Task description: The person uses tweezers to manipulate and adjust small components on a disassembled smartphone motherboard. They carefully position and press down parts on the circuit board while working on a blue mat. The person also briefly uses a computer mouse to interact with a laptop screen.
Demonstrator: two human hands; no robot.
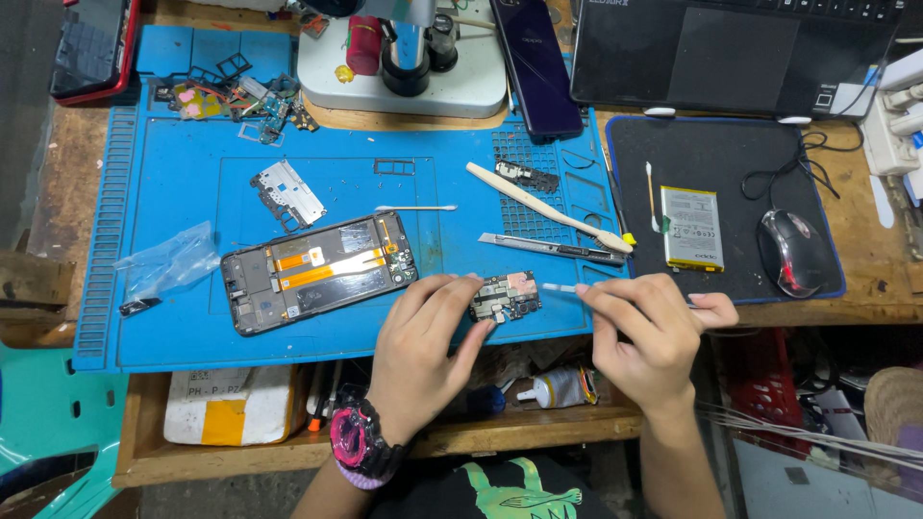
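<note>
left hand (423,341): fingers half-curled, pinching circuit board (505,296) at its fingertips | right hand (644,332): clenched round a swab (560,287), tip just beside board's right edge | opened phone (317,271): left of left hand, on blue mat (173,192) | battery (692,228): beyond right hand

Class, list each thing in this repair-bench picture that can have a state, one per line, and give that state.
Left hand: pinching the small circuit board above the mat's edge.
Right hand: holding a thin white-tipped swab beside the board.
Opened phone: back cover off, insides exposed, lying flat on the blue mat.
Battery: out of the phone, on the black pad.
Laptop: screen dark.
Dark phone: screen off.
</note>
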